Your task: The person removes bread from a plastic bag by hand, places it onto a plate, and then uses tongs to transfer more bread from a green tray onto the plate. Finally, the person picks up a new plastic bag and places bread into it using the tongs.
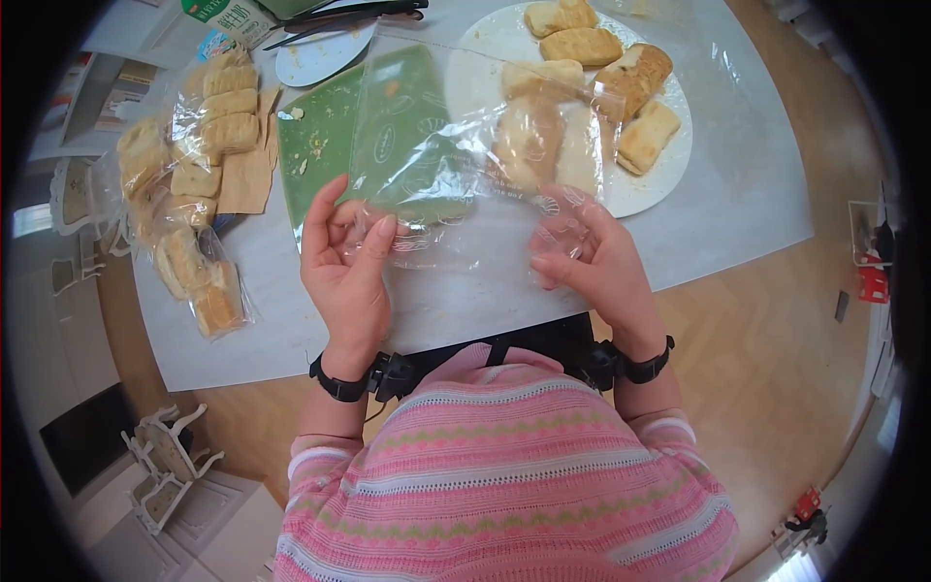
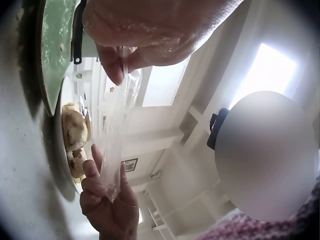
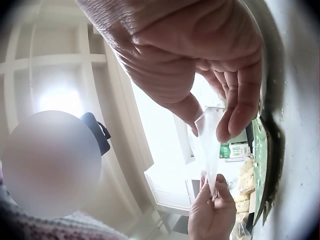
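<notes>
A clear printed plastic bag [image 1: 436,165] is held up flat between both hands, above the green board [image 1: 320,136] and the white plate. My left hand [image 1: 351,267] pinches its near left corner between thumb and fingers. At the near right corner, my right hand [image 1: 601,267] grips the film the same way. Through the film, bread pieces on the plate show. In the left wrist view the bag [image 2: 114,135] looks thin and edge-on, with the right hand [image 2: 110,205] at its far end. The right wrist view shows the left hand [image 3: 212,212] across from the right.
Bagged bread pieces [image 1: 228,116] lie at the left on brown paper [image 1: 254,179]. A large white plate [image 1: 669,179] holds several bread pieces [image 1: 635,78]. Behind the board are a small plate [image 1: 320,63], dark tongs [image 1: 364,16] and a milk carton [image 1: 233,17].
</notes>
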Demonstrator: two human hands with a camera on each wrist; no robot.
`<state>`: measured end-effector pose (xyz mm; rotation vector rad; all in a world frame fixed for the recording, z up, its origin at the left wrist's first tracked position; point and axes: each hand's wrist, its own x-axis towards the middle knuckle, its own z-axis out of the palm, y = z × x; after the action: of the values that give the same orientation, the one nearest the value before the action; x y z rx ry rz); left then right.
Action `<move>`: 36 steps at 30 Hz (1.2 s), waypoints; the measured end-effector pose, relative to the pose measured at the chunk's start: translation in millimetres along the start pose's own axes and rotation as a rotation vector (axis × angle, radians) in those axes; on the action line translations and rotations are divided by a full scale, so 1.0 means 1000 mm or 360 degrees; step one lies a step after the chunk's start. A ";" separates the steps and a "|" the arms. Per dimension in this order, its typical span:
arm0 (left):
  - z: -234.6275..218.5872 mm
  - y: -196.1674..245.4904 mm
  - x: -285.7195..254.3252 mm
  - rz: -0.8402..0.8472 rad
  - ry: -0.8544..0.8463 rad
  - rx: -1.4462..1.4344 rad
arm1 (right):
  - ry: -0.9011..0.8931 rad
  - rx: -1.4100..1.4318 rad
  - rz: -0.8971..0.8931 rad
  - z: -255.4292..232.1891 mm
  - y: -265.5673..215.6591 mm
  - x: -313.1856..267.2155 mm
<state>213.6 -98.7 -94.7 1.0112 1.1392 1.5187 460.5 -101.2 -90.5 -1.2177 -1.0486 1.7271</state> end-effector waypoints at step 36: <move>-0.007 -0.002 -0.001 -0.0216 -0.0288 0.0102 | 0.1270 0.0191 -0.0817 -0.256 -0.059 0.023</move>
<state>207.5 -100.2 -98.2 1.0691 1.1107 1.2643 707.3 -9.6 -96.5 -1.2520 -0.6642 0.7759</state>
